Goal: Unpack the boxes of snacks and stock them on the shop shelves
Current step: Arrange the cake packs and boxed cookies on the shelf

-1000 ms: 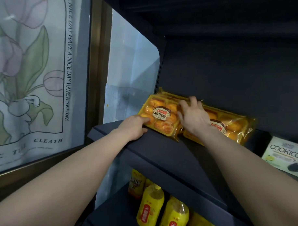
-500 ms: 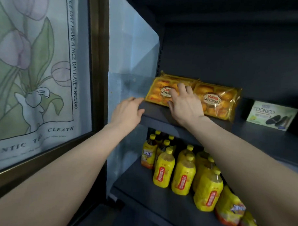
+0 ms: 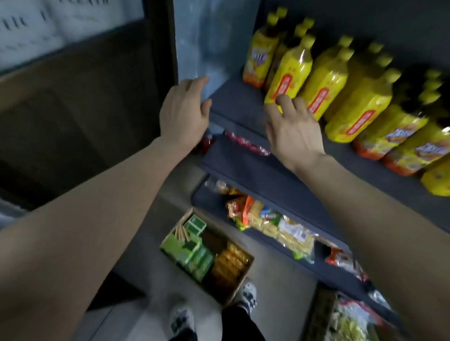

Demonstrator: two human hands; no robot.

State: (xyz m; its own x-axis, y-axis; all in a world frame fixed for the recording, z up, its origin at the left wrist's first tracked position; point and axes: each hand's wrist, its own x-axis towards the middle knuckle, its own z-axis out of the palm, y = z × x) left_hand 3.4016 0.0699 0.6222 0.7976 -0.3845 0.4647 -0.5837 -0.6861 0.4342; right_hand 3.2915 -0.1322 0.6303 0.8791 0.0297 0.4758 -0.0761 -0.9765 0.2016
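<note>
An open cardboard box [image 3: 241,280] sits on the floor below me, holding green snack packs [image 3: 190,248] on its left and orange cake packs [image 3: 228,266] on its right. My left hand [image 3: 184,112] hangs empty with relaxed fingers at the left end of the dark shelf [image 3: 236,104]. My right hand [image 3: 293,128] is also empty, fingers loosely spread in front of the yellow drink bottles [image 3: 291,70]. The view is blurred by motion.
Rows of yellow bottles fill the shelf to the right. Lower shelves hold red packets [image 3: 245,145] and bagged snacks [image 3: 273,223]. A second box of bagged goods [image 3: 351,330] stands at the bottom right. My shoes [image 3: 245,293] are beside the box. A framed panel [image 3: 156,53] is on the left.
My view has dropped from the upper shelf with the orange cake packs to the bottle shelf and the floor. Both hands have left the cake packs and come down empty.
</note>
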